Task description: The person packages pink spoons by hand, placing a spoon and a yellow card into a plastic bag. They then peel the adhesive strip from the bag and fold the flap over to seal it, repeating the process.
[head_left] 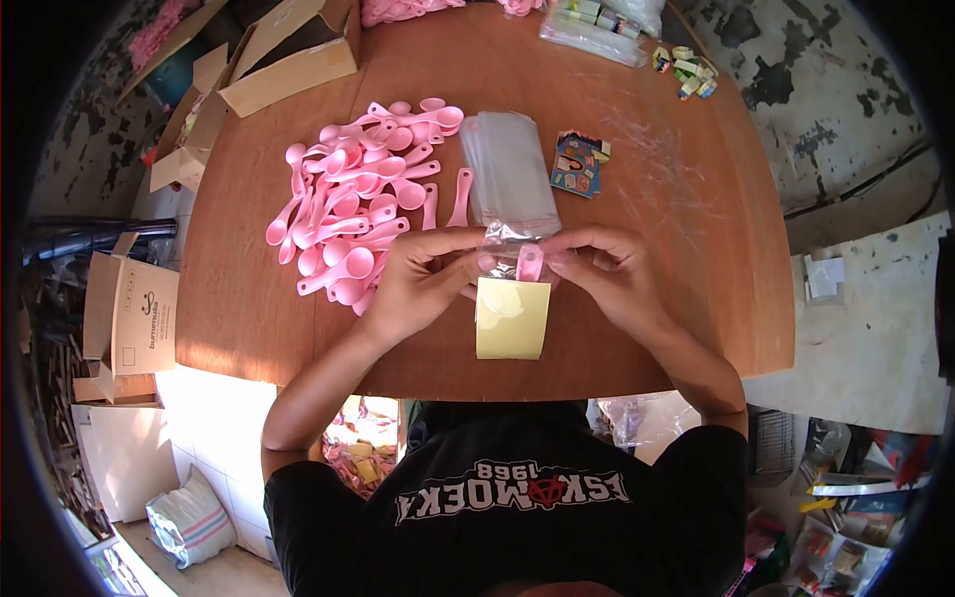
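Over the table [686, 259], left hand [423, 281] and right hand [609, 274] pinch a spoon [530, 262].

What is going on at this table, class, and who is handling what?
A person pinches a small clear bag, with a yellow card inside it, between the left hand and the right hand. A pink spoon sits at the bag's mouth between the fingers. A pile of pink spoons lies to the left on the wooden table. A stack of clear bags lies just beyond the hands.
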`<state>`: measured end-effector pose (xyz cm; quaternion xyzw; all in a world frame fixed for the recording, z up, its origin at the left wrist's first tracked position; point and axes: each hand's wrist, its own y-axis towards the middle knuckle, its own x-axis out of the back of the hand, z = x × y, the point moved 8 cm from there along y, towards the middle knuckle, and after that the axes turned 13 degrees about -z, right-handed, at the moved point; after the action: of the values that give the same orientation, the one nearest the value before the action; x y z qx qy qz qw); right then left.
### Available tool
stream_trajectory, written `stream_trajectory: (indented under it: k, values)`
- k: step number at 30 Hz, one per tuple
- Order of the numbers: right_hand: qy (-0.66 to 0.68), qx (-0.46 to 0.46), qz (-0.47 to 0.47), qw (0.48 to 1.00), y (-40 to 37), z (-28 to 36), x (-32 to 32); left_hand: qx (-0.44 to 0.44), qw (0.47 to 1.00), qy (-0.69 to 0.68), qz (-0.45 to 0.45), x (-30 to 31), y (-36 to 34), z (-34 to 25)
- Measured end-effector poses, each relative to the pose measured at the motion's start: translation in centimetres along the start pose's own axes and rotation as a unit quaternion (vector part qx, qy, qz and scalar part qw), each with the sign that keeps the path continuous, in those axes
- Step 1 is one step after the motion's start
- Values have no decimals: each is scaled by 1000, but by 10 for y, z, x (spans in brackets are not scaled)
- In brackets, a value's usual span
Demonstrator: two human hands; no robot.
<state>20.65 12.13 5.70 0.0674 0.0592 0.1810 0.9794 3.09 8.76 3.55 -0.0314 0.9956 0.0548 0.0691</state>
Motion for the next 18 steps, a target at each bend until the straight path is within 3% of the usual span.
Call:
stream_trajectory:
  k: [2,7,9,12,14,18]
  values:
    - [1,3,5,1000,0,3,0,-59,998,10,32,-2,0,-12]
    - [-30,21,28,999,0,9,1,-41,997,-25,61,-2,1,-11]
    - [-61,83,37,994,0,19,-1,-32,996,-41,70,-1,1,-9]
    - [-61,60,33,996,-1,18,-1,-63,993,-53,88,-2,0,-14]
    - [-54,64,47,995,-1,20,-2,0,986,-131,99,-4,2,-10]
    - [-71,91,85,990,-1,24,-2,9,988,-115,102,-3,2,-10]
